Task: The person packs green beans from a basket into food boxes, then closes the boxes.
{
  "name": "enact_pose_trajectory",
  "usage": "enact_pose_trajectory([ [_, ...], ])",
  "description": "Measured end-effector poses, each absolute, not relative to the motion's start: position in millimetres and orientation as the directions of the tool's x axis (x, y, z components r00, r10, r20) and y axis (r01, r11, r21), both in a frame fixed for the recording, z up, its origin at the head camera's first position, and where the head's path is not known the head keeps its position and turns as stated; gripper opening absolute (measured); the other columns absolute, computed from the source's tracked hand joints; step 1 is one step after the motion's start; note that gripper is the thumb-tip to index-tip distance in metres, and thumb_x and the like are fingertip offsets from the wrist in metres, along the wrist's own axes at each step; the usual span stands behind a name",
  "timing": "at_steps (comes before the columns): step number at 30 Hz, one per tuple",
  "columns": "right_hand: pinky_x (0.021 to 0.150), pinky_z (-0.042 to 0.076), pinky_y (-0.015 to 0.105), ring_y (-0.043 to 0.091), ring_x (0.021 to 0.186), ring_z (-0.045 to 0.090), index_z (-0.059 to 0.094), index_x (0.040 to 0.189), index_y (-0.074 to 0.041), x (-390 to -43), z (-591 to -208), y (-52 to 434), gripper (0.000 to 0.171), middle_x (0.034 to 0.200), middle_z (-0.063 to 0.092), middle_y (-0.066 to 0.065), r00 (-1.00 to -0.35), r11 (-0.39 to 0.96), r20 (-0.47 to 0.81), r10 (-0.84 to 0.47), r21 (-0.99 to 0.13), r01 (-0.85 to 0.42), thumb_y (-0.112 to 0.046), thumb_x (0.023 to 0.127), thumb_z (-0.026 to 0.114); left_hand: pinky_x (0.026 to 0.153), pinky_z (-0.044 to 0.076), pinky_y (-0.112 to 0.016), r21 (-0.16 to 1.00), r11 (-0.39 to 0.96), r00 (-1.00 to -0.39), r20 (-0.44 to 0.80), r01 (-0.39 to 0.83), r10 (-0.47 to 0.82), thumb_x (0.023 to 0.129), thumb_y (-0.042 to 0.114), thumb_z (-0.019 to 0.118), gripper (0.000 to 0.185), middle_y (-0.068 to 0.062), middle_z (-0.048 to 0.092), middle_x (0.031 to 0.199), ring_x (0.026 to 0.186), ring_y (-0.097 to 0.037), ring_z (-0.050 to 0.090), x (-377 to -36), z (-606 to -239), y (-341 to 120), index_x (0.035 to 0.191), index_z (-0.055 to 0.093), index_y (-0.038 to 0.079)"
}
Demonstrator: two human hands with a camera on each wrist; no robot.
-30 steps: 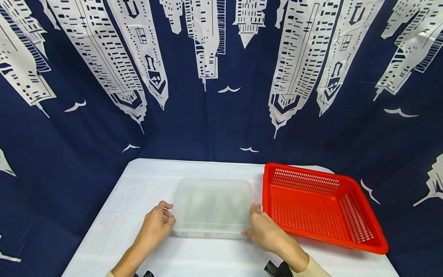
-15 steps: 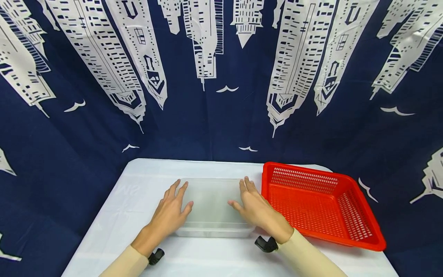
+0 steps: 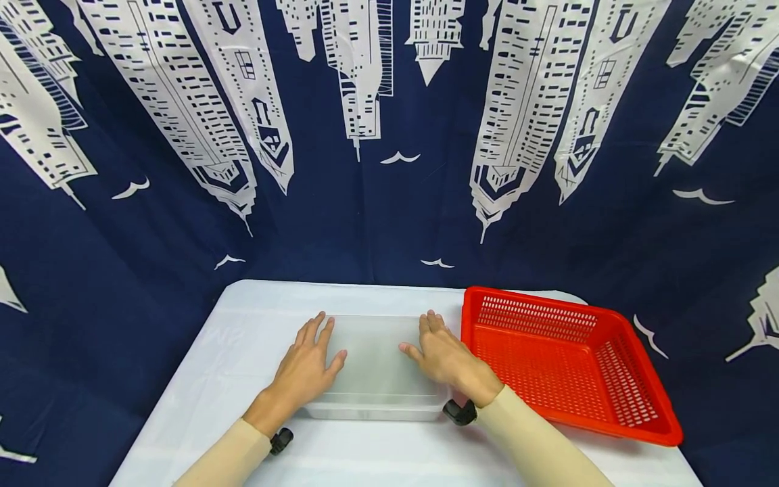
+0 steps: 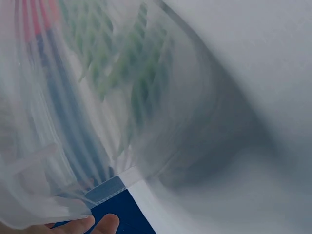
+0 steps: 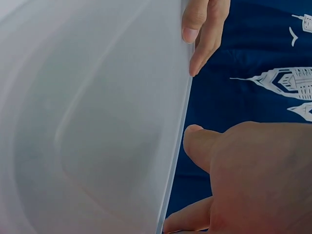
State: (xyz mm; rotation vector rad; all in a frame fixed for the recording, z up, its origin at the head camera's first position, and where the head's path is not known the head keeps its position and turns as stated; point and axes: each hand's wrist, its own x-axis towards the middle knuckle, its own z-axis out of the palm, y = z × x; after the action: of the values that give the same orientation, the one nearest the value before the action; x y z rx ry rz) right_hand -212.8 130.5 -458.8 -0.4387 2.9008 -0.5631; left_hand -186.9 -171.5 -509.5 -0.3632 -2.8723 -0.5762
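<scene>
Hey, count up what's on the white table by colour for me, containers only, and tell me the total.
Clear: 1, the lidded plastic box, with both hands flat on its lid.
Red: 1, the perforated basket, beside the box.
Total: 2.

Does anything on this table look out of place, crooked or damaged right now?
Only the red basket looks off: it sits askew to the table, near the right edge. The clear lidded box lies square under both flat hands, left and right.
</scene>
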Motion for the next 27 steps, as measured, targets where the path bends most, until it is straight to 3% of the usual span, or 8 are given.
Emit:
enact_pose_trajectory([
  [6,0.142,0.034,0.067,0.056,0.176,0.031,0.039,0.171,0.019,-212,-462,130,0.088,0.187,0.030,0.038,-0.946,0.893,-0.105,-0.306,-0.376,-0.247,-0.046,0.118,0.067,0.129,0.053,-0.066,0.370,0.895,-0.961,0.205,0.250,0.184,0.114,0.041,0.067,0.076,-0.025,0.038,0.187,0.172,-0.049,0.041,-186,-513,-171,0.176,0.047,0.001],
  [12,0.143,0.033,0.067,0.056,0.177,0.031,0.040,0.171,0.018,-213,-463,131,0.086,0.187,0.031,0.037,-0.952,0.879,-0.076,-0.297,-0.411,-0.242,-0.044,0.118,0.067,0.124,0.055,-0.070,0.371,0.893,-0.960,0.210,0.254,0.186,0.113,0.041,0.068,0.076,-0.025,0.039,0.186,0.170,-0.050,0.042,-189,-511,-171,0.175,0.049,0.002],
  [21,0.145,0.023,0.069,0.059,0.179,0.020,0.025,0.175,0.021,-190,-470,125,0.096,0.188,0.019,0.042,-0.968,0.840,-0.031,-0.248,-0.504,-0.199,-0.042,0.117,0.070,0.127,0.044,-0.083,0.428,0.880,-0.978,0.114,0.205,0.172,0.116,0.050,0.064,0.082,-0.023,0.017,0.196,0.181,-0.053,0.020,-178,-510,-166,0.183,0.038,0.011],
  [27,0.143,0.022,0.075,0.064,0.178,0.016,0.025,0.174,0.023,-172,-481,114,0.099,0.187,0.014,0.045,-0.980,0.829,0.032,-0.198,-0.528,-0.185,-0.042,0.116,0.071,0.127,0.047,-0.081,0.408,0.883,-0.970,0.167,0.230,0.175,0.114,0.053,0.066,0.082,-0.031,0.019,0.193,0.181,-0.054,0.017,-171,-511,-162,0.181,0.043,0.009],
])
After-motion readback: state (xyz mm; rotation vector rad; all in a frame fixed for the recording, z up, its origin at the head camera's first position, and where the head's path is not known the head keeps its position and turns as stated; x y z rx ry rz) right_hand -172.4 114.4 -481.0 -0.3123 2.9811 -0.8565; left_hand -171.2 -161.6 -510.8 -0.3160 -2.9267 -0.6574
